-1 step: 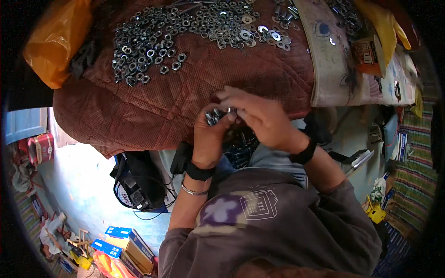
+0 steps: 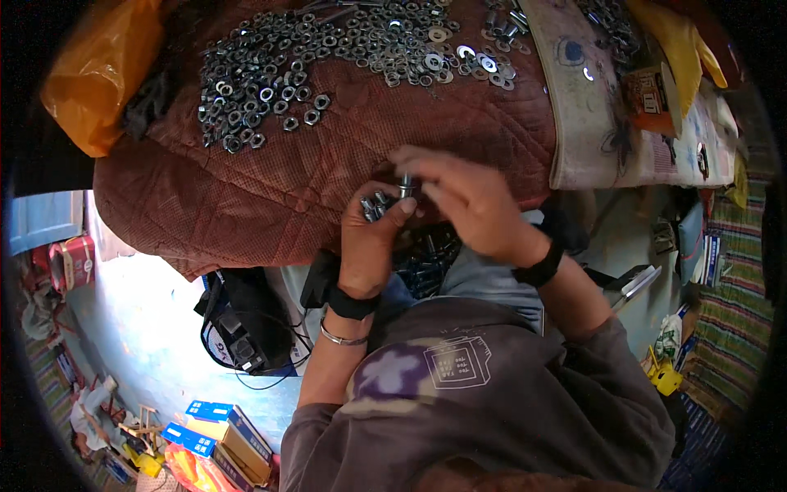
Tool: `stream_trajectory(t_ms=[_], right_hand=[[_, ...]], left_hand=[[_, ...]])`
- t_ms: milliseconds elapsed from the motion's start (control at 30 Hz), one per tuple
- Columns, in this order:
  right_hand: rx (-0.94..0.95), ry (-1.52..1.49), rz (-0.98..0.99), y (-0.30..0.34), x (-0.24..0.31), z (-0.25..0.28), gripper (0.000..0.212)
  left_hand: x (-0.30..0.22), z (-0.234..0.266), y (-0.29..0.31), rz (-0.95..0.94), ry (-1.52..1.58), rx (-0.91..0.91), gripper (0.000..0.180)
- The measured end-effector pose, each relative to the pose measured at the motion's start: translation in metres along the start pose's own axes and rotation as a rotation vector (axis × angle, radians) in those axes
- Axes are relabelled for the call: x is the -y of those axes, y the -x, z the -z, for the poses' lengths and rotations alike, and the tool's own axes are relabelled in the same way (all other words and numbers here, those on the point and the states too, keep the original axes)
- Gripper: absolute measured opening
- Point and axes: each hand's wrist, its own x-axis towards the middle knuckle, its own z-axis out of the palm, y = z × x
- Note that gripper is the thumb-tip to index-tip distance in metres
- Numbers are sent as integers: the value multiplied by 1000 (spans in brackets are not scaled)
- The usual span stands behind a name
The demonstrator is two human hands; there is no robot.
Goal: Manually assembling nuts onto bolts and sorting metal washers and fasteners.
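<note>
Above my lap, near the cloth's front edge, my left hand (image 2: 373, 234) is closed around several metal bolts (image 2: 373, 207). Between its thumb and fingers one bolt (image 2: 407, 182) stands upright, with a ring-like piece around its shaft; whether that is a nut or a washer I cannot tell. My right hand (image 2: 471, 201) is just right of this bolt, its fingers stretched out and slightly blurred beside the shaft. Nothing shows in its grasp. More dark bolts (image 2: 428, 266) lie in my lap below the hands, partly hidden.
Loose hex nuts (image 2: 262, 94) spread over the brown quilted cloth (image 2: 246, 197), with washers (image 2: 434, 61) to their right and bolts (image 2: 508, 29) beyond. An orange plastic bag (image 2: 102, 74) sits far left. A small box (image 2: 652, 98) stands on the pale mat at right.
My right fingers have shifted off the upright bolt, so more of its shaft and the ring on it show. My left hand stays in place with its bolts.
</note>
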Motion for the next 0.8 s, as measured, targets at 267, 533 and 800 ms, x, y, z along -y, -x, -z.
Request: stream_trajectory(t_ms=[267,533,800], right_hand=[[-251,702,17,-59,-49,28,13],[-78,870,-99,-68,-49,31,22],[106,85,-264,-39,-10,21,21]], left_hand=[[-4,3,-7,-5,-32,-12,15],[-7,5,-8,12,-59,-1,15],[-6,3,-8,-54,-78,-31,14]])
